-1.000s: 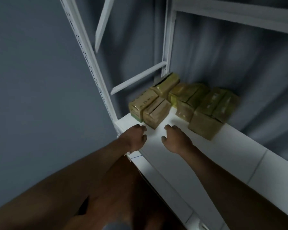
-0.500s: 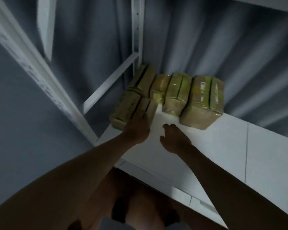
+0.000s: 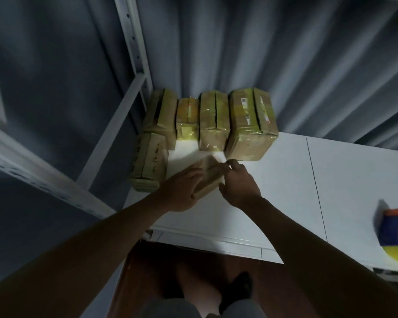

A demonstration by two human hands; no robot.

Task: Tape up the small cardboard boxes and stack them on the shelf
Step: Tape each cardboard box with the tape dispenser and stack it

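While both hands (image 3: pixel 239 187) hold a box (image 3: pixel 208 177), taped boxes (image 3: pixel 249 125) crowd behind

Light: dim, cool and bluish, brightest on the white shelf (image 3: pixel 285 180) top.
Shadow: arms and floor lie nearly black.
Glare: soft sheen on the taped boxes (image 3: pixel 251 125).
Blur: motion smear at the hands.
Edges: wide-angle bend in the shelf posts (image 3: pixel 133 42).

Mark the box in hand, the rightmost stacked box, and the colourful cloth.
box in hand (image 3: pixel 209 180): head view, its taped top face between the hands.
rightmost stacked box (image 3: pixel 251 125): head view, top face.
colourful cloth (image 3: pixel 393 232): head view, blue middle.
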